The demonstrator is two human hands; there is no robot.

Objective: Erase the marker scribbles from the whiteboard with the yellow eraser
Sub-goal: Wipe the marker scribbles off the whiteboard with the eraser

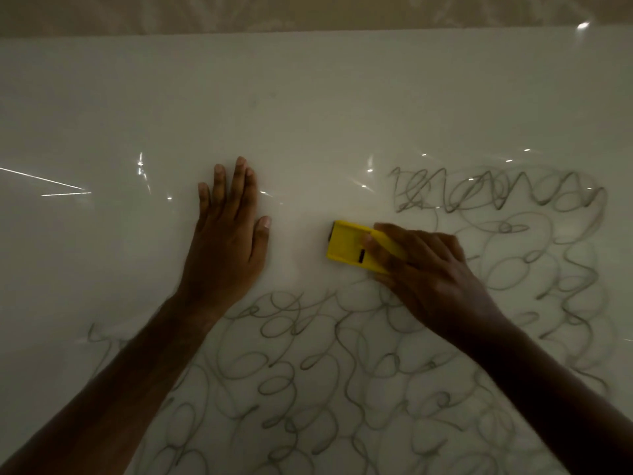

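Eraser: yellow eraser (352,249) lies flat on the whiteboard (308,97), under the right hand (421,269), whose curled fingers grip it, likely for wiping pressure.
Left hand (227,234): flat, fingers straight, probably steadying the board.
Scribbles (308,371): below both hands, right of the eraser.
Room: dim, glare spots.

The whiteboard (308,97) is glossy white with a greyish cast in this dim light, flecked with bright glints. Grey marker scribbles (325,371), all loops and curls, fill it from about three o'clock round to seven. The eraser (346,248) is bright yellow with a small black slot. At twelve o'clock, a beige, faintly patterned surface (308,12).
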